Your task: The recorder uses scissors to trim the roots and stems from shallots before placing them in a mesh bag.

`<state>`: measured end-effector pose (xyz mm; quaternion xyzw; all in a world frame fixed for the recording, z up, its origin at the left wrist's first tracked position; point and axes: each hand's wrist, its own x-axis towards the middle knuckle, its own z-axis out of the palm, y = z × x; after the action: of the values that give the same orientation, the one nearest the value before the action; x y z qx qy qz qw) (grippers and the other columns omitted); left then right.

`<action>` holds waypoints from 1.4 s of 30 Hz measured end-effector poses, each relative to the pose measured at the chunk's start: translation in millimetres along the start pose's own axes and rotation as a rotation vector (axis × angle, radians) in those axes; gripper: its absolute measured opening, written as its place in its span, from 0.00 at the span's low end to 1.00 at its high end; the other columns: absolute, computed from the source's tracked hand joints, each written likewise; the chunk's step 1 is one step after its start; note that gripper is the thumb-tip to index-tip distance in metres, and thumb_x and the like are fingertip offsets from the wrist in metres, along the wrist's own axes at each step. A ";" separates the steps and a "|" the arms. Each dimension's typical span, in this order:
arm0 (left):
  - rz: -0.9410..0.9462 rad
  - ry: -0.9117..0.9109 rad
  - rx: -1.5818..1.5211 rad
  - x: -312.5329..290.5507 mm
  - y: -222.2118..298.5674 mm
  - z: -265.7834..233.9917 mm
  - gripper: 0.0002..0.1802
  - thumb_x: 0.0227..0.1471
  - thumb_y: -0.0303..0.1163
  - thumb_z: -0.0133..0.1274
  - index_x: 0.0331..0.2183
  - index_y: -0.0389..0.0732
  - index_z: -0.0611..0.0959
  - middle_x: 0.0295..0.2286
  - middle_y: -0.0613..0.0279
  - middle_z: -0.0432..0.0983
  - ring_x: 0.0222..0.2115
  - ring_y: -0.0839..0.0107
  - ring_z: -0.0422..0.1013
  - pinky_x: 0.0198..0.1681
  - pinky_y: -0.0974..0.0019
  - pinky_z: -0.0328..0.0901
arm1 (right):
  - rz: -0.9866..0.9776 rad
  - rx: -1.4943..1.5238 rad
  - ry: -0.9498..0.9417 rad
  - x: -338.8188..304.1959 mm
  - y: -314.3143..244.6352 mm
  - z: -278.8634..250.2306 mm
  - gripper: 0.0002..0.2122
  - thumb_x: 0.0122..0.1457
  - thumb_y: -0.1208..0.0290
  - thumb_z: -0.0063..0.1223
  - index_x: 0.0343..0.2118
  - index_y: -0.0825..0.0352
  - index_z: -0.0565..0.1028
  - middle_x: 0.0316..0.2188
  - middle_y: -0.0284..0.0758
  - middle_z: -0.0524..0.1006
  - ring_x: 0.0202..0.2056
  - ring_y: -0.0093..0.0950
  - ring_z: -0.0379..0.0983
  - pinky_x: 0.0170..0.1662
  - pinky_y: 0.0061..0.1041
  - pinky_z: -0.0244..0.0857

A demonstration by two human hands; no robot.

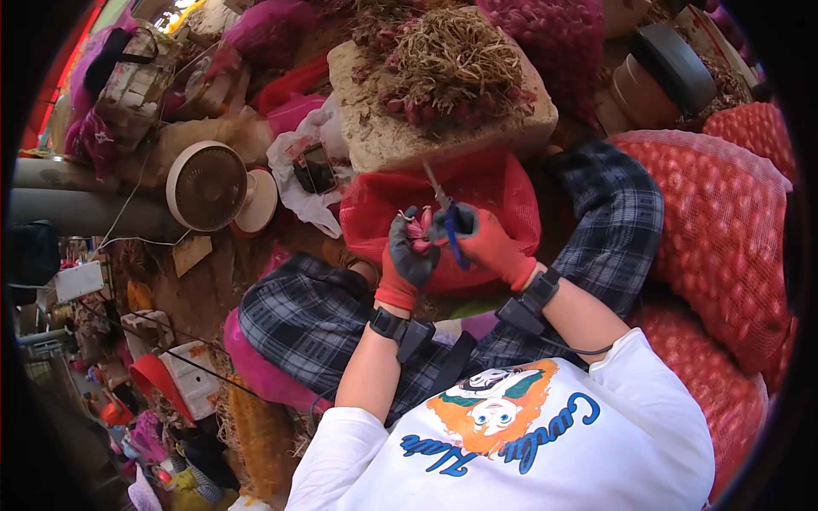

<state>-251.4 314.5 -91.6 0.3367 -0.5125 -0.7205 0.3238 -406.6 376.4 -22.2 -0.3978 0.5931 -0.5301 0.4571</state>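
My left hand (407, 262), in a red and grey glove, is closed around a small bunch of pinkish-red shallots (418, 228). Beside it my right hand (487, 240), gloved alike, grips scissors (452, 228) with blue handles. Their blades point up and away from me, and I cannot tell whether they are parted. Both hands are close together over a red mesh bag (518, 198) spread between my knees. Just beyond the bag, a pale block (366, 106) carries a heap of shallots with dry stalks (456, 61).
Full red mesh sacks (716, 213) crowd my right side. A round fan (206, 186) stands at the left, near a white plastic bag (294, 192) with a dark-screened device (315, 169). A brown bucket (641, 92) is at the far right. A purple mesh sack (554, 47) lies behind the block.
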 end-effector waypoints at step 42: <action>-0.151 -0.179 -0.063 -10.2 54.3 16.5 0.23 0.48 0.26 0.50 0.48 0.35 0.71 0.40 0.64 0.71 0.40 0.76 0.67 0.45 0.72 0.62 | 0.253 0.293 -0.124 15.7 8.7 -27.5 0.07 0.52 0.72 0.55 0.32 0.69 0.75 0.21 0.32 0.75 0.19 0.18 0.69 0.22 0.17 0.63</action>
<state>-252.5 316.9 -33.9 0.2985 -0.4894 -0.7859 0.2320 -437.2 369.7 -32.2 -0.2813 0.5258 -0.5234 0.6087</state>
